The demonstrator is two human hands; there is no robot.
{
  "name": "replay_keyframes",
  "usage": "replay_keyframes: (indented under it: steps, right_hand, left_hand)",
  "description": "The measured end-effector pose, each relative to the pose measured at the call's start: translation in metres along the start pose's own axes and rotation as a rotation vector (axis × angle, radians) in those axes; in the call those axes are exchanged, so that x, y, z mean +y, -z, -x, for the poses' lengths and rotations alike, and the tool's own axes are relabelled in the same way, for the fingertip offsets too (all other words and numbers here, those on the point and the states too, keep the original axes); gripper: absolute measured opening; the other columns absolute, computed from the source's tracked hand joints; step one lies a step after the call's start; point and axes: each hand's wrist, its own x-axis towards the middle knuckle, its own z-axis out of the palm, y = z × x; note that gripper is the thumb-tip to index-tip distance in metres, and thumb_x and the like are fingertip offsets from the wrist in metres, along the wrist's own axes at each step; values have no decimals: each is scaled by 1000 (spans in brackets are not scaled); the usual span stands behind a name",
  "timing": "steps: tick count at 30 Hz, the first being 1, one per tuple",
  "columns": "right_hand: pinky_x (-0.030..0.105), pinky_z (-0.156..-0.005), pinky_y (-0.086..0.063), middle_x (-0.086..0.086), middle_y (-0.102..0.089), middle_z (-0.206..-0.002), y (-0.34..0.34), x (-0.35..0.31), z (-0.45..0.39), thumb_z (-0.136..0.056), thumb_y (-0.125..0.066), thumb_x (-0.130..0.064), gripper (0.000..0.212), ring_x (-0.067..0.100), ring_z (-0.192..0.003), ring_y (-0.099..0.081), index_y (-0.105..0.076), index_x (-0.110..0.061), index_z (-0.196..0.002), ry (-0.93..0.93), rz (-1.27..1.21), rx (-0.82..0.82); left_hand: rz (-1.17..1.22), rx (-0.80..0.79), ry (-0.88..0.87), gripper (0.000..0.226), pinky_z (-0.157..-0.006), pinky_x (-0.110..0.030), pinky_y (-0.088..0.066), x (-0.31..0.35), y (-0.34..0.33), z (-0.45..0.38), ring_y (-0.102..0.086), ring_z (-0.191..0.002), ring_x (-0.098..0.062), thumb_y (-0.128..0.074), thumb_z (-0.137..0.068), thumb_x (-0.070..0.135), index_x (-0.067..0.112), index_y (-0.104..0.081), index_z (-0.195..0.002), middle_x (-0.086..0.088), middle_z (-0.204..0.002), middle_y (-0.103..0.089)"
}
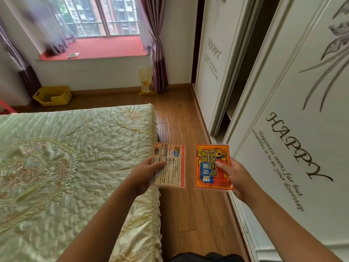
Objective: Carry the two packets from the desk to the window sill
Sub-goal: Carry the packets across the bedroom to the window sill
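My left hand [145, 174] grips a pale packet [171, 163] showing its printed back with a barcode. My right hand [235, 176] grips an orange and red packet [209, 161] with blue and yellow lettering, front side up. Both packets are held flat in front of me, side by side, above the wooden floor beside the bed. The window sill [105, 47], covered in red, lies far ahead under the window. A small colourful item [73, 55] rests on the sill's left part.
A bed with a pale green quilt [66, 167] fills the left. White wardrobe sliding doors [294, 129] run along the right, one gap open. A narrow wooden floor aisle [179, 114] leads ahead. A yellow bin [52, 95] and a yellow bag [146, 82] stand below the sill, near purple curtains [157, 59].
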Motion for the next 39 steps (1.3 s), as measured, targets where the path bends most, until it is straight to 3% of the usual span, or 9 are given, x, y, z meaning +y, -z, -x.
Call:
replay_keyframes:
  steps: [19, 29, 39]
  right_hand:
    - [54, -88, -58, 5, -79, -103, 5, -89, -218, -96, -62, -22, 19, 28, -95, -76, -62, -24, -116, -30, -6, -125]
    - [44, -75, -62, 2, -81, -96, 13, -141, -328, -98, -59, -19, 15, 24, -89, -77, -62, -24, -112, -53, -22, -188]
    - [41, -70, -62, 3, -81, -95, -34, -184, -442, -98, -59, -19, 14, 24, -87, -78, -62, -24, -111, -67, 9, -218]
  left_hand:
    - [38, 103, -22, 23, -63, -37, -64, 113, -3, -185, -79, -87, -29, -55, -99, 5, 2, -59, -121, -18, -99, -79]
    - [53, 142, -40, 20, -62, -36, -64, 168, -12, -276, -79, -85, -28, -56, -99, 7, 5, -61, -118, -15, -95, -81]
    - [68, 159, -63, 20, -67, -39, -65, 228, 43, -362, -78, -89, -29, -56, -98, 7, 5, -62, -118, -14, -98, -81]
